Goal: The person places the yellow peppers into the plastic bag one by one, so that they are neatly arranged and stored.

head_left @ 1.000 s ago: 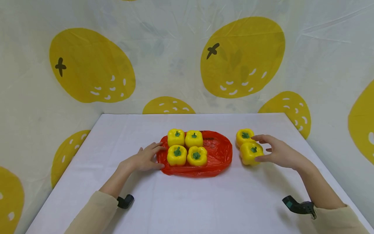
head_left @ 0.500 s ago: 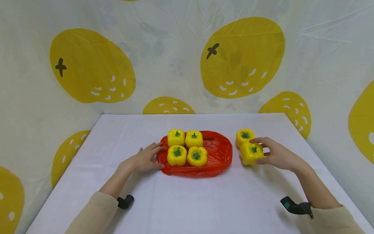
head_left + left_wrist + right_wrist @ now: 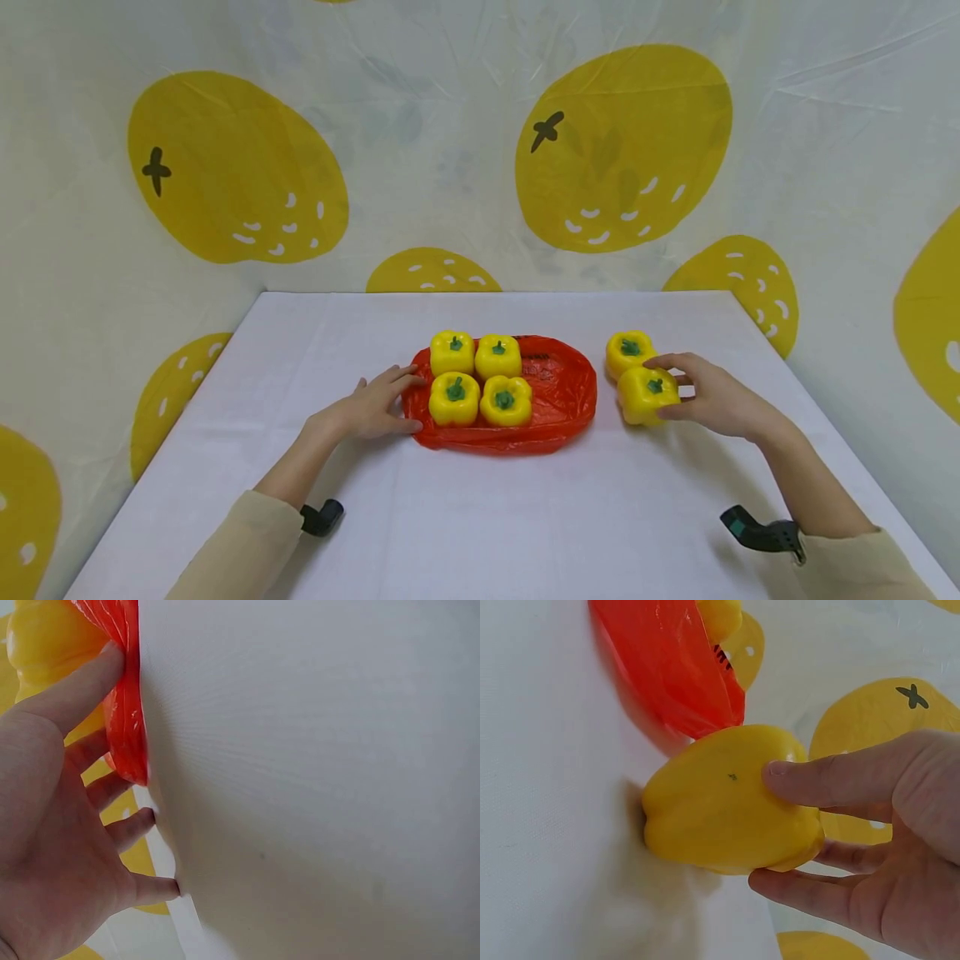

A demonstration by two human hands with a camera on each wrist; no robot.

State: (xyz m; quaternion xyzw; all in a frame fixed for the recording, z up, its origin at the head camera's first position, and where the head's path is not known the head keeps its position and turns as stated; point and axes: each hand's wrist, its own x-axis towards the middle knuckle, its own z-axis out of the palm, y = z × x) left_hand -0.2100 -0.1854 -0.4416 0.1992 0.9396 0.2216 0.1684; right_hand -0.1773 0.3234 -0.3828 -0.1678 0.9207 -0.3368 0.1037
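Observation:
My right hand [image 3: 720,396] grips a yellow bell pepper [image 3: 727,802], the nearer of two standing to the right of the red plastic bag [image 3: 562,383]. In the right wrist view its thumb [image 3: 810,780] lies along one side and the fingers reach round the other. Just behind stands the second bell pepper [image 3: 626,348]. Several more yellow bell peppers [image 3: 454,398] with green stems sit upright on the bag's left part. At the bag's left edge, my left hand [image 3: 371,407] touches the red plastic with spread, nearly straight fingers.
A white cloth [image 3: 487,525] covers the table. Behind it and at the sides hangs a pale curtain [image 3: 435,150] printed with large yellow fruit. The bag's right half shows bare, crumpled plastic.
My right thumb and fingers have closed onto the nearer bell pepper, which has shifted very slightly to the right. My left hand and the bag have stayed in place.

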